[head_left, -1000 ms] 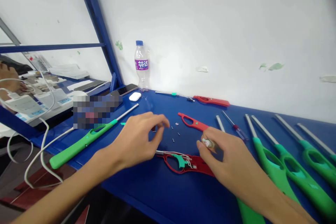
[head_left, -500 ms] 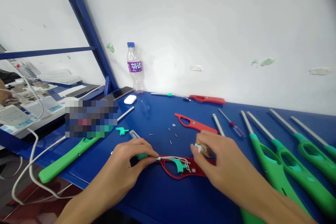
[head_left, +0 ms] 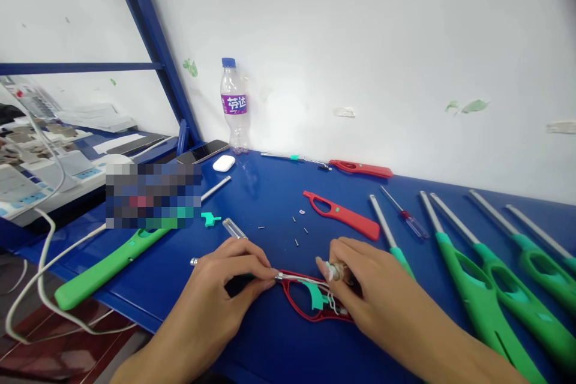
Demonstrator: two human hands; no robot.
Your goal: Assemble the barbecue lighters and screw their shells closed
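A red lighter handle half (head_left: pixel 299 312) lies on the table between my hands, with a teal trigger (head_left: pixel 316 295) and thin white wires (head_left: pixel 306 279) in it. My left hand (head_left: pixel 238 279) pinches the lighter's metal tube where the wires meet the narrow end of the handle. The tube's tip (head_left: pixel 194 261) shows left of my knuckles; its middle is hidden. My right hand (head_left: pixel 364 279) is closed around a small clear, yellowish gas tank (head_left: pixel 338 272) with a white top, held just above the handle's wide end, which the hand partly covers.
Several small screws (head_left: pixel 296 242) lie beyond my hands, near a loose red handle half (head_left: pixel 346 219). A screwdriver (head_left: pixel 411 223) and several green lighters (head_left: pixel 479 288) are on the right. On the left are another green lighter (head_left: pixel 99 270), a teal piece (head_left: pixel 209 219), and a bottle (head_left: pixel 234 108).
The view has shifted slightly. My right hand has brought the gas tank closer to the red handle and my left hand. The left hand keeps its pinch.
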